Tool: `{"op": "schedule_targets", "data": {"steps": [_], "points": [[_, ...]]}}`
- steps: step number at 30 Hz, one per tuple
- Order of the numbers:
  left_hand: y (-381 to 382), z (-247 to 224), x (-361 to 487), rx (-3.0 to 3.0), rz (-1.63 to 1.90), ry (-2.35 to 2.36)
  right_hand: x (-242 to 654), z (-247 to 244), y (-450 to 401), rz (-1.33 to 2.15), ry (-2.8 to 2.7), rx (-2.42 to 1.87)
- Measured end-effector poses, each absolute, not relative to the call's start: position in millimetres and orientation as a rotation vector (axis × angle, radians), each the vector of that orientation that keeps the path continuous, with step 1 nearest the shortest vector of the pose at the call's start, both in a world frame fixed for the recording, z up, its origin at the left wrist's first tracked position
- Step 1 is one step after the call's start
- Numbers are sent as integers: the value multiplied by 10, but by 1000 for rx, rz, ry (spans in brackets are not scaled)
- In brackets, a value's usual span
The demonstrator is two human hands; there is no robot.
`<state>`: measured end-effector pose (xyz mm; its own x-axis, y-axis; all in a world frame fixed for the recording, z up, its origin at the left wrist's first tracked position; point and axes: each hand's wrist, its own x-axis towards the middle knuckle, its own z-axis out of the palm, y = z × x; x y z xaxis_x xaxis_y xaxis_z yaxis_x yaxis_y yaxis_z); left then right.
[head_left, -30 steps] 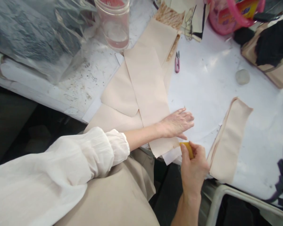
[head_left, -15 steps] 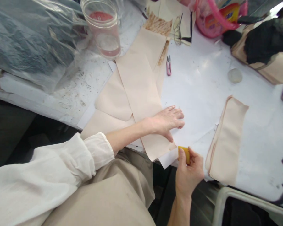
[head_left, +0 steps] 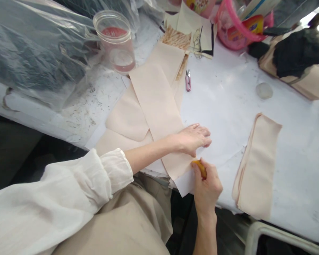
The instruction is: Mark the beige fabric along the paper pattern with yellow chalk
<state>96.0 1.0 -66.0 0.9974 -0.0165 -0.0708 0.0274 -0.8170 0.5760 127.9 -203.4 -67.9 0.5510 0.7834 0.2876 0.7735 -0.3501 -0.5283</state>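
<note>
A long beige strip of leather-like material (head_left: pixel 159 95) lies slantwise over other beige pieces (head_left: pixel 127 113) on the white table. Across its near end rests my left hand (head_left: pixel 194 138), palm down with fingers out past the strip's right edge. My right hand (head_left: pixel 208 180) pinches a small flat yellow piece (head_left: pixel 201 168) between thumb and fingers, at the strip's near right corner. Whether the yellow piece touches the strip is hard to tell. White paper (head_left: pixel 183 184) sticks out under that end.
Folded beige strips (head_left: pixel 260 166) lie to the right. Pink-handled thread snips (head_left: pixel 188 81) and a round translucent disc (head_left: pixel 264 91) are farther back. A clear plastic jar (head_left: pixel 114 42) stands beside plastic-wrapped goods (head_left: pixel 39 49). A pink basket (head_left: pixel 236 24) is at the back, a grey-rimmed bin (head_left: pixel 255 230) at lower right.
My right hand has moved left with the yellow piece, bringing it to the strip's corner and tilting it. My left hand stays on the strip. The view has shifted slightly.
</note>
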Motion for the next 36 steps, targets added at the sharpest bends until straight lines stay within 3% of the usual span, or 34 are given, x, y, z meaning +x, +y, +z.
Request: {"op": "schedule_targets", "data": {"steps": [4, 10, 18, 24, 30, 36], "points": [[-120, -683, 903, 2537, -98, 65, 1284, -693, -2034, 77, -1270, -2175], [-321, -926, 844, 2687, 207, 169, 1255, -664, -2019, 60, -1367, -2147], [-314, -937, 870, 2734, 141, 188, 1264, -401, -2286, 364, -1480, -2224], [-322, -945, 867, 2745, 212, 161, 1335, -372, -2165, 44, -1285, -2233], [-323, -977, 872, 2730, 236, 150, 1294, -562, -2037, 227, -1524, -2160], [-331, -951, 856, 2705, 241, 139, 1377, -310, -2189, 411, -1471, -2249]]}}
